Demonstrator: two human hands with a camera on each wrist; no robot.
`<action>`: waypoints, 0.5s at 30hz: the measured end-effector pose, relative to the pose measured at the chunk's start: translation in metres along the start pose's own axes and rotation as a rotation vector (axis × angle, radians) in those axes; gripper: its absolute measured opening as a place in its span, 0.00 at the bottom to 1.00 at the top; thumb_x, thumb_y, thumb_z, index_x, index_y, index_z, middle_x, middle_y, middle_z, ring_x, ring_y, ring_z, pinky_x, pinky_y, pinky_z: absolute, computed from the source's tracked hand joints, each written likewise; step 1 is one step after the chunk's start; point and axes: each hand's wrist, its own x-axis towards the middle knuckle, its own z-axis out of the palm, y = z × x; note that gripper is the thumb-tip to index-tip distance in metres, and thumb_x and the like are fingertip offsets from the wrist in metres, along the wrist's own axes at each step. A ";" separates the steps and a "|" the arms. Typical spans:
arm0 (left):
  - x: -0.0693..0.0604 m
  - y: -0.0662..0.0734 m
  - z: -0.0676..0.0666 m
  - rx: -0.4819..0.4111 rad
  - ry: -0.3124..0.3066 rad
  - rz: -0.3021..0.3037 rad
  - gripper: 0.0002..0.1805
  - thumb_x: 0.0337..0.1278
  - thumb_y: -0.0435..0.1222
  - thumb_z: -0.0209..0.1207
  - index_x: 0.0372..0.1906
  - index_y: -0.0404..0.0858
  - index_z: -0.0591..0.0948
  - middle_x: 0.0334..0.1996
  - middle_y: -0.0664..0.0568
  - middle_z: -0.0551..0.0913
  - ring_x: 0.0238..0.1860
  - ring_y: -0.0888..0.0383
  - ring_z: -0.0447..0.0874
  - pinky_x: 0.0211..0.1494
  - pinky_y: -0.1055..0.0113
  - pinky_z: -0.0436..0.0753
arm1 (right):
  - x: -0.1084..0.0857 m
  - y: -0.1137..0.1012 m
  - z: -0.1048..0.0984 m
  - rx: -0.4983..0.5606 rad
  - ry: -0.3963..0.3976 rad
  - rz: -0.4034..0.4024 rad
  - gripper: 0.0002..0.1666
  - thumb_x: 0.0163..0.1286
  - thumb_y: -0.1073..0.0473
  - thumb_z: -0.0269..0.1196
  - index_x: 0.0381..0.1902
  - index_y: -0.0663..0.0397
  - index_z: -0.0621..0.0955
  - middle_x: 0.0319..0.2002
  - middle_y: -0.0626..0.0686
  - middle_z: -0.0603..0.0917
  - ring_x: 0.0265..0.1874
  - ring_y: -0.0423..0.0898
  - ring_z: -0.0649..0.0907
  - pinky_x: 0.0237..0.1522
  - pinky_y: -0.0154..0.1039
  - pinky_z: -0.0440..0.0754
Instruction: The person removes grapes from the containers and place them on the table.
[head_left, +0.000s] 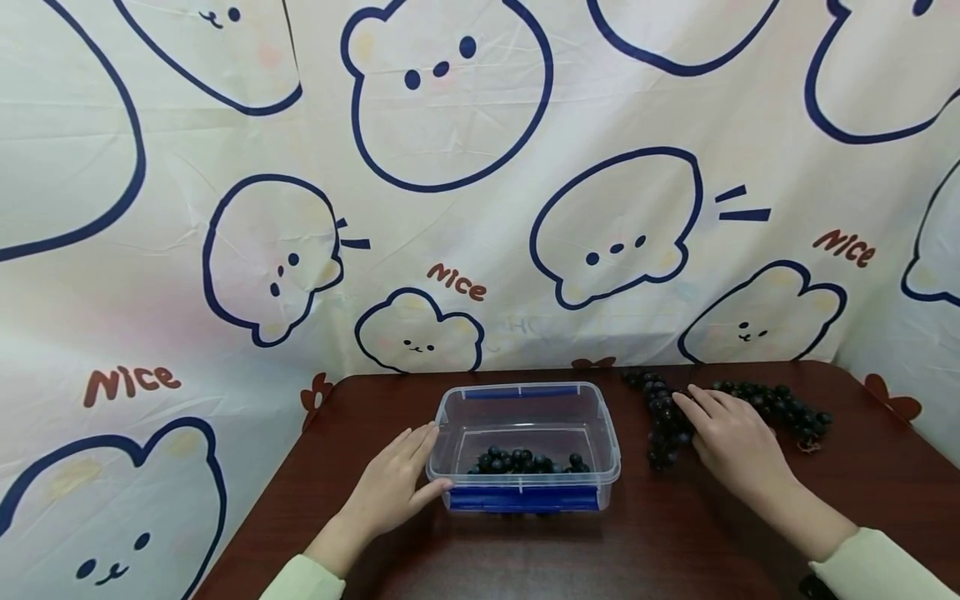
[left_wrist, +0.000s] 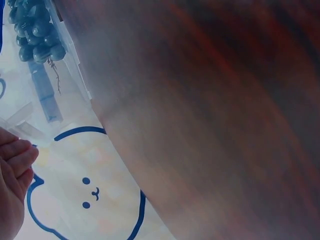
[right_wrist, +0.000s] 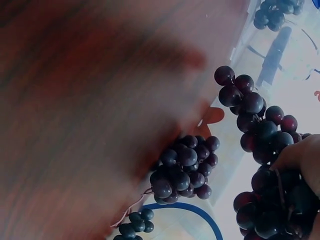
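Note:
A clear plastic box (head_left: pixel 525 492) with blue side clips stands lidless on the table, holding a bunch of dark grapes (head_left: pixel 517 461). At its left side my left hand (head_left: pixel 393 483) rests with fairly straight fingers, the thumb by the front corner. The left wrist view catches only the edge of that left hand (left_wrist: pixel 15 175). To the right of the box, my right hand (head_left: pixel 738 437) grips another dark grape bunch (head_left: pixel 662 408). Close up, thumb and fingers of the right hand (right_wrist: pixel 302 165) close around that bunch (right_wrist: pixel 255 110), hiding part of it.
Beyond my right hand lies a further grape bunch (head_left: pixel 783 408) with its stem showing. A dark object (head_left: pixel 816 587), mostly hidden, sits by the right sleeve. The brown table (head_left: pixel 547 550) ends at a printed cloth (head_left: pixel 450 242) behind.

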 end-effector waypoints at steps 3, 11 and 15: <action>0.000 0.000 0.000 0.000 0.005 0.005 0.43 0.63 0.62 0.50 0.65 0.29 0.72 0.65 0.40 0.72 0.66 0.47 0.69 0.68 0.52 0.66 | -0.002 -0.002 0.000 0.003 -0.027 0.007 0.34 0.38 0.75 0.70 0.50 0.68 0.81 0.47 0.69 0.82 0.41 0.64 0.81 0.40 0.59 0.80; 0.000 -0.001 0.001 0.008 0.008 0.014 0.43 0.64 0.62 0.50 0.65 0.29 0.72 0.65 0.40 0.72 0.66 0.48 0.69 0.69 0.52 0.65 | -0.008 -0.005 -0.002 0.021 -0.054 0.014 0.33 0.38 0.73 0.70 0.50 0.68 0.81 0.45 0.69 0.82 0.38 0.63 0.82 0.35 0.58 0.81; 0.000 -0.002 0.003 0.015 0.015 0.025 0.42 0.64 0.61 0.51 0.65 0.28 0.72 0.65 0.39 0.72 0.66 0.48 0.69 0.69 0.52 0.65 | -0.012 -0.005 -0.003 0.042 -0.061 0.015 0.32 0.39 0.72 0.70 0.49 0.69 0.81 0.43 0.68 0.83 0.36 0.62 0.83 0.31 0.56 0.81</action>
